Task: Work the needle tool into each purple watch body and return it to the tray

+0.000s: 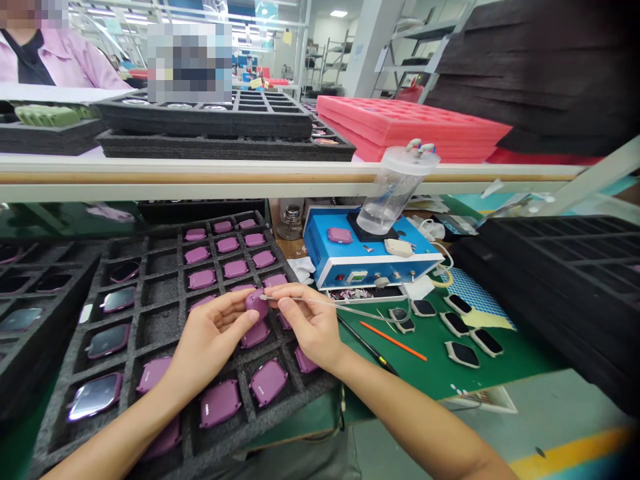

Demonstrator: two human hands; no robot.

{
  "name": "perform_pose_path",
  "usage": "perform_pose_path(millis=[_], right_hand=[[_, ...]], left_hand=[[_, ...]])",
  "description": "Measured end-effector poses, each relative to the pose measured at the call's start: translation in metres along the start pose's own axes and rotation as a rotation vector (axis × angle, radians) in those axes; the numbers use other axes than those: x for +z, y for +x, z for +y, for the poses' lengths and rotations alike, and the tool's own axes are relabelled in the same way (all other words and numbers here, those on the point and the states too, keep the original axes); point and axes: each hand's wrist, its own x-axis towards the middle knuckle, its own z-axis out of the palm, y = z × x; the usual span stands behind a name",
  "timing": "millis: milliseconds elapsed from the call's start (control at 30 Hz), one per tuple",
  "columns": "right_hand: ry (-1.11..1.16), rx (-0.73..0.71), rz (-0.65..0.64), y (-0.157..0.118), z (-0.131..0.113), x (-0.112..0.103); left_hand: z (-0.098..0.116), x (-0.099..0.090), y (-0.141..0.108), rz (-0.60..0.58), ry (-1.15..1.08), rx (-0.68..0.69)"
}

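My left hand (213, 340) pinches a purple watch case (255, 304) between thumb and fingers, above a black foam tray (159, 291). Close against it, my right hand (314, 328) grips the end of a thin clear tube (357, 311); a small metal-looking tip touches or nearly touches the case. The exact contact is too small to make out. In the tray's compartments lie several more purple watch cases (220, 403), some partly hidden by my hands. Its left column holds watches with dark glossy screens (109, 339).
Behind my right hand stands a blue control box (320, 243) with a clear cylinder (383, 200) on it. On the green mat lie an orange stick (393, 341), a black pen-like tool (367, 345) and several pale watches (463, 354). A shelf edge (225, 192) crosses above; a person (95, 60) sits beyond.
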Motion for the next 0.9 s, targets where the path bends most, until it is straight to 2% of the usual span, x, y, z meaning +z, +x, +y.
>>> perform_pose_path(millis=[200, 300, 367, 433, 533, 600, 667, 800, 900], right_hand=[[-0.032, -0.006, -0.004, 0.002, 0.001, -0.001], [-0.056, -0.03, 0.007, -0.006, -0.004, -0.002], [-0.065, -0.055, 0.051, -0.013, -0.006, -0.003], [-0.082, -0.063, 0.114, -0.017, -0.006, -0.003], [-0.097, -0.05, 0.12, -0.02, -0.004, -0.003], [-0.12, -0.039, 0.099, -0.021, -0.005, -0.004], [-0.143, -0.034, 0.088, -0.022, -0.006, -0.004], [-0.123, -0.036, 0.106, -0.022, -0.005, -0.004], [-0.128, -0.022, 0.103, -0.023, -0.005, -0.003]], left_hand=[[-0.007, 0.003, 0.002, -0.023, 0.028, 0.048], [-0.002, 0.001, 0.001, -0.011, 0.155, 0.119], [0.009, -0.013, -0.002, 0.013, 0.341, 0.219], [0.024, -0.039, -0.009, 0.057, 0.529, 0.302], [0.046, -0.077, -0.032, -0.028, 0.822, 0.196], [0.049, -0.093, -0.047, -0.104, 0.961, 0.108], [0.04, -0.101, -0.051, -0.103, 1.034, 0.076], [0.007, -0.104, -0.032, -0.08, 1.053, 0.062], [0.0, -0.106, -0.032, -0.046, 1.128, 0.093]])
